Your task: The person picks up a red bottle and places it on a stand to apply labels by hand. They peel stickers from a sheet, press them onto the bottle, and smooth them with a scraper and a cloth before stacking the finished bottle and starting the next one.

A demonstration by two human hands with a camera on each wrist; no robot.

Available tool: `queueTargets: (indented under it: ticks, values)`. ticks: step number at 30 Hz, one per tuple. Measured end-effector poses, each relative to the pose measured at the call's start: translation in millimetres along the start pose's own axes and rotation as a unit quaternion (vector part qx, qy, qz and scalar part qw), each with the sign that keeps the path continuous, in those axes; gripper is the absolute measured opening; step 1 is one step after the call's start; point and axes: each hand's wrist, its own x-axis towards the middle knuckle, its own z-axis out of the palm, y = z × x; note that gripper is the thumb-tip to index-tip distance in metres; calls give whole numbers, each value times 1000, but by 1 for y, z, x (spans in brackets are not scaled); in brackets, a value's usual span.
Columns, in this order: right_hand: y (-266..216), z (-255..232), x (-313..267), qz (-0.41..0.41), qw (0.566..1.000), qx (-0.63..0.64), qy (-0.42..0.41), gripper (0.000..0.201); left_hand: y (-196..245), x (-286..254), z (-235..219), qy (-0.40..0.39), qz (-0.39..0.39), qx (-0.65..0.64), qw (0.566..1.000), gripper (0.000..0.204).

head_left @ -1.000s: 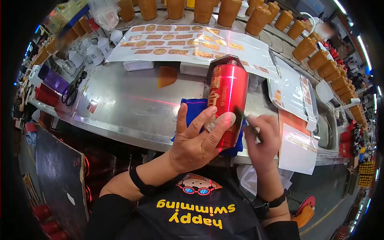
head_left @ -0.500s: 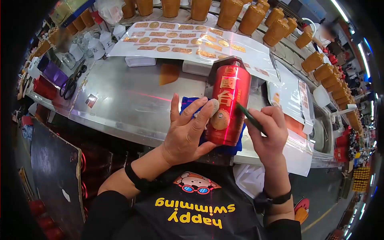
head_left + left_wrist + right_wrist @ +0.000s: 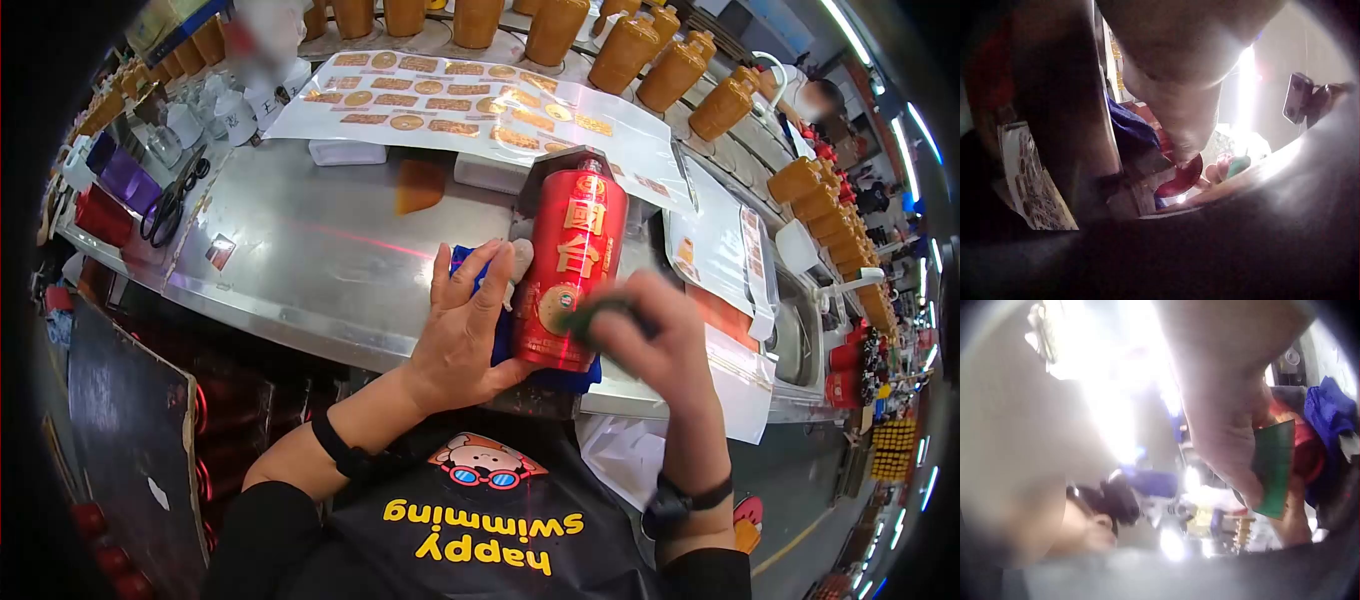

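A red bottle [image 3: 572, 240] with gold characters lies on a blue cloth [image 3: 468, 262] near the front edge of the steel table [image 3: 300, 250]. My left hand [image 3: 462, 335] lies along the bottle's left side with its fingers straight, steadying it. My right hand [image 3: 652, 345], blurred by motion, grips a green card [image 3: 585, 318] and presses it on the round gold label [image 3: 552, 306] low on the bottle. The right wrist view shows the green card [image 3: 1274, 465] pinched in the fingers. In the left wrist view the red bottle [image 3: 1180, 181] peeps out below the hand.
Sheets of gold stickers [image 3: 450, 100] lie behind the bottle, and another sheet [image 3: 715, 235] lies at the right. Several amber bottles [image 3: 690, 70] line the back edge. Scissors [image 3: 165, 205], red cups [image 3: 100, 215] and a white box [image 3: 347, 152] stand at the left.
My right hand has moved the green card from beside the bottle onto its round label. My left hand has slid off the label to the bottle's left side. The bottle has turned.
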Motion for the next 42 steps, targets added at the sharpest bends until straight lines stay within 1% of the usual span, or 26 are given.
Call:
queueTargets:
  ticks: [1,2,3,4,5,6,7,8,9,10,11,13,17,20,23,29,32,35,36,39,42]
  values:
    - [1,12,8,3,982,35,187,17,0,-1,1,-3,0,4,1000,110]
    - [7,10,6,-123,959,-152,207,19,-2,-2,1,-7,-1,8,1000,111]
    - [12,8,1,-239,887,-331,216,20,-2,-2,1,-12,-3,12,1000,111]
    - [4,15,-8,-268,910,-290,125,23,-4,-2,-1,-31,4,-17,999,108]
    - [-8,22,-19,-294,923,-246,34,27,-7,0,-5,-50,11,-46,998,106]
    - [-17,20,-25,-271,952,-130,-49,22,-9,3,-7,-68,17,-74,995,104]
    - [-13,16,-29,-192,979,-72,0,19,-11,8,-7,-77,5,-116,990,101]
    - [-5,10,-36,-112,992,-11,49,16,-13,13,-6,-86,-6,-157,984,99]
    - [2,8,-40,-30,993,49,99,13,-14,19,-5,-95,-17,-197,976,97]
    - [13,13,-41,57,975,132,170,10,-9,26,-6,-69,-25,-215,974,91]
    - [18,22,-38,74,945,229,222,15,-8,28,-7,-83,8,-145,986,90]
    - [27,29,-38,96,935,234,247,18,-7,29,-8,-109,73,-6,991,90]
    - [35,34,-38,118,936,223,244,20,6,30,-13,-105,109,65,986,95]
    - [39,35,-37,119,938,221,239,21,15,31,-17,-123,122,114,978,96]
    - [39,34,-38,121,941,210,236,22,17,31,-19,-133,133,122,975,92]
    - [43,35,-37,122,936,235,231,22,27,34,-20,-155,112,132,973,87]
    - [45,35,-38,121,935,243,230,22,29,32,-13,-108,126,163,973,71]
    - [43,36,-36,120,932,248,234,22,21,26,-6,-90,220,222,946,48]
    - [44,36,-36,117,933,248,235,22,23,26,-5,-78,223,222,946,39]
    - [46,36,-38,114,935,242,231,22,16,26,-1,-55,277,209,936,37]
    - [47,36,-39,107,939,231,231,22,14,21,3,-41,314,180,931,34]
